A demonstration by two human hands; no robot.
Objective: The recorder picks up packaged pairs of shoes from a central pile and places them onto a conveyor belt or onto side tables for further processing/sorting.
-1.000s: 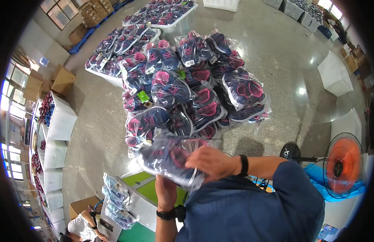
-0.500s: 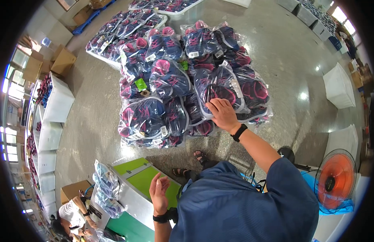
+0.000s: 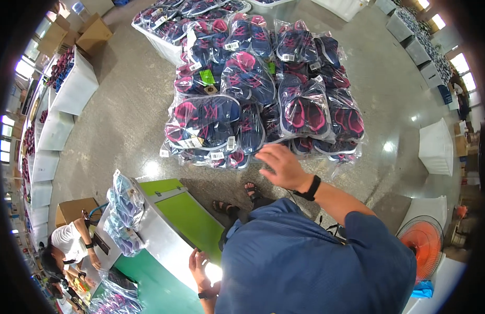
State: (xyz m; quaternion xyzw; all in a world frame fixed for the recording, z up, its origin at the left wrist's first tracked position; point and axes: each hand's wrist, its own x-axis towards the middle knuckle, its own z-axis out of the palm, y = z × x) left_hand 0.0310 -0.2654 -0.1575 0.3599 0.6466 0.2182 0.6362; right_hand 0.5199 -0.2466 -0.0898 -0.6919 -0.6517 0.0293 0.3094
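My right hand (image 3: 280, 166) is raised off the near edge of a pile of bagged shoes, its fingers apart and nothing in them. Closest beyond it lies a clear-bagged pair of navy shoes with pink linings (image 3: 305, 112). Another bagged pair (image 3: 203, 120) rests at the pile's near left, with a white label on the plastic. Low in the view, my left hand (image 3: 199, 271) is beside the metal edge of a workbench (image 3: 166, 246). Its fingers are loosely bent and apart, and I see nothing held in them.
A green panel (image 3: 193, 214) runs along the bench near my feet. Bagged light-blue shoes (image 3: 125, 214) lie on the bench, and a co-worker in white (image 3: 70, 243) bends over its far left end. An orange fan (image 3: 421, 246) stands at my right. White bins (image 3: 77, 89) line the left.
My right hand has let go of the bagged shoes and drawn back toward me. My left hand has moved down to the bench edge. The view has shifted.
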